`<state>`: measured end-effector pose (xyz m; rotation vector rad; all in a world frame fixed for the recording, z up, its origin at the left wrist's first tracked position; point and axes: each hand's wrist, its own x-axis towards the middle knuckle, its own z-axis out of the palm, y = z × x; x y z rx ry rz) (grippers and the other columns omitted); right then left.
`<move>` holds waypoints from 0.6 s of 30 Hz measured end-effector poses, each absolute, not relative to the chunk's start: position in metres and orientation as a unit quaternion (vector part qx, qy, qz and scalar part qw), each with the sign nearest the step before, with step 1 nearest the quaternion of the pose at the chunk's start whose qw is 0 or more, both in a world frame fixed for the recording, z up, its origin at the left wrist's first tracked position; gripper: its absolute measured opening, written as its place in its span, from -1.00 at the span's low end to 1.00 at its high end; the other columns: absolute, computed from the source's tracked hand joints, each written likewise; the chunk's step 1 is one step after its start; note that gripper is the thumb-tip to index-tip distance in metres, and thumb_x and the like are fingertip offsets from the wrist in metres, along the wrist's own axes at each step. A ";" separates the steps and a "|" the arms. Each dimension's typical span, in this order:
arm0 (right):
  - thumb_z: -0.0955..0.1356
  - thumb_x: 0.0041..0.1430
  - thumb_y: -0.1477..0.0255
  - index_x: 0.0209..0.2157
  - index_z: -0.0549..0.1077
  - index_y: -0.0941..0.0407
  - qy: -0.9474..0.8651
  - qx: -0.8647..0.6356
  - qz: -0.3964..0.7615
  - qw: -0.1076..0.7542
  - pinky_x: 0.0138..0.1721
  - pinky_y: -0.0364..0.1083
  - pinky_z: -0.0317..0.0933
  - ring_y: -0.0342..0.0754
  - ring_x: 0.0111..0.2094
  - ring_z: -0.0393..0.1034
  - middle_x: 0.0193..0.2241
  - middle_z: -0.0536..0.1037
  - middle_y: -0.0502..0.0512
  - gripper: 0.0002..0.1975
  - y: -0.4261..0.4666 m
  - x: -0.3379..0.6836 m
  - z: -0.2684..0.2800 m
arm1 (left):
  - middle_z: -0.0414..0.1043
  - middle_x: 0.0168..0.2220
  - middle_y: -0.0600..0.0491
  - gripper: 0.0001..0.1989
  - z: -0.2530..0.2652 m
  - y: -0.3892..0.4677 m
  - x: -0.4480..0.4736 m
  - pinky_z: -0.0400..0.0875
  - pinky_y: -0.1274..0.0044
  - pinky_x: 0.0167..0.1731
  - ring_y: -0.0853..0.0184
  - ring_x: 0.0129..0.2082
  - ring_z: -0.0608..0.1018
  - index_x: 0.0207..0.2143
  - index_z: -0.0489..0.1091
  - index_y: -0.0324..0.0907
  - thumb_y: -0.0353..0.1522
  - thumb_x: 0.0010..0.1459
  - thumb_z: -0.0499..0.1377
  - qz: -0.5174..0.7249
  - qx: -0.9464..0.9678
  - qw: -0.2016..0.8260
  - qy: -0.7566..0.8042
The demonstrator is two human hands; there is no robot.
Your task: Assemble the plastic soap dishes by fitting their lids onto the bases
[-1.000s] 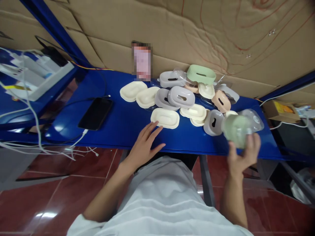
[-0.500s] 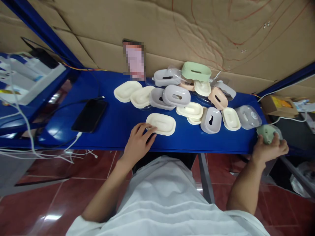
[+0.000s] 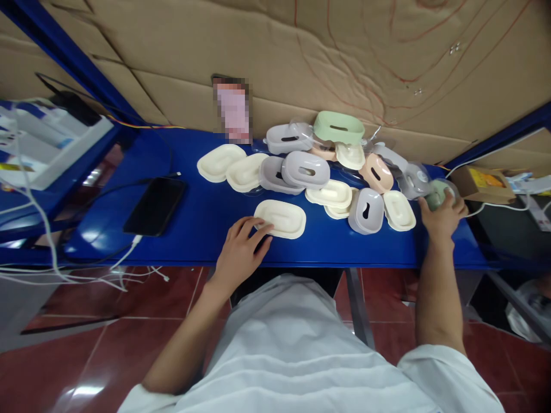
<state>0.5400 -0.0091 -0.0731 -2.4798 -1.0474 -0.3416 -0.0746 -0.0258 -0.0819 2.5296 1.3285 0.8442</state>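
Observation:
My left hand (image 3: 243,244) rests at the left end of a cream oval tray (image 3: 282,219) near the table's front edge. Its fingers are apart, the tips touching the tray's rim. At the right, my right hand (image 3: 443,218) has its fingers curled over a pale green piece under a clear cover (image 3: 435,194); the hand hides part of it. Against that piece stands a grey box with a clear cover (image 3: 415,179). Left of my right hand lie another cream tray (image 3: 400,211) and a grey slotted box (image 3: 367,211).
Several grey, peach and green slotted boxes (image 3: 340,126) and cream trays (image 3: 221,162) crowd the back of the blue table (image 3: 215,229). A black phone (image 3: 155,205) with a white cable lies left; another phone (image 3: 232,112) leans on the cardboard. A cardboard box (image 3: 486,182) stands right.
My right hand has moved back and left from the front right corner with the green piece. The clear-covered grey box has shifted back and left. My left hand has stayed at the cream tray.

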 end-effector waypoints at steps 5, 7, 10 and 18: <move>0.24 0.46 0.00 0.42 0.28 0.40 -0.458 -0.816 -0.206 0.287 0.27 0.41 0.07 0.49 0.43 0.14 0.35 0.29 0.80 -0.18 -0.038 0.499 -0.065 | 0.53 0.13 -0.13 -0.72 -0.081 -0.026 -0.074 0.44 0.10 0.25 0.00 0.23 0.46 0.13 0.57 -0.07 -0.36 0.46 0.16 0.290 0.844 0.084 0.443; 0.13 0.55 0.07 0.31 0.42 0.33 -0.545 -0.745 -0.199 0.328 0.25 0.26 0.21 0.33 0.28 0.40 0.21 0.51 0.65 -0.32 -0.062 0.449 -0.064 | 0.54 0.08 -0.11 -0.76 -0.081 -0.027 -0.075 0.46 0.14 0.20 0.02 0.17 0.49 0.06 0.61 -0.05 -0.36 0.44 0.20 0.292 0.847 0.083 0.437; 0.29 0.49 0.06 0.34 0.42 0.14 -0.693 -0.664 -0.119 0.253 0.28 0.19 0.24 0.25 0.27 0.43 0.23 0.55 0.39 -0.40 -0.080 0.364 -0.067 | 0.54 -0.02 -0.08 -0.82 -0.079 -0.028 -0.077 0.49 0.19 0.10 0.08 0.04 0.53 -0.02 0.65 0.00 -0.32 0.41 0.26 0.291 0.855 0.087 0.419; 0.38 0.44 0.05 0.11 0.61 0.14 -0.640 -0.688 -0.200 0.277 0.15 0.21 0.32 0.20 -0.08 0.59 -0.16 0.70 0.27 -0.52 -0.063 0.296 -0.076 | 0.42 0.26 -0.06 -0.81 -0.076 -0.029 -0.084 0.47 0.18 0.27 0.09 0.27 0.48 0.02 0.63 0.04 -0.29 0.44 0.26 0.298 0.864 0.180 0.364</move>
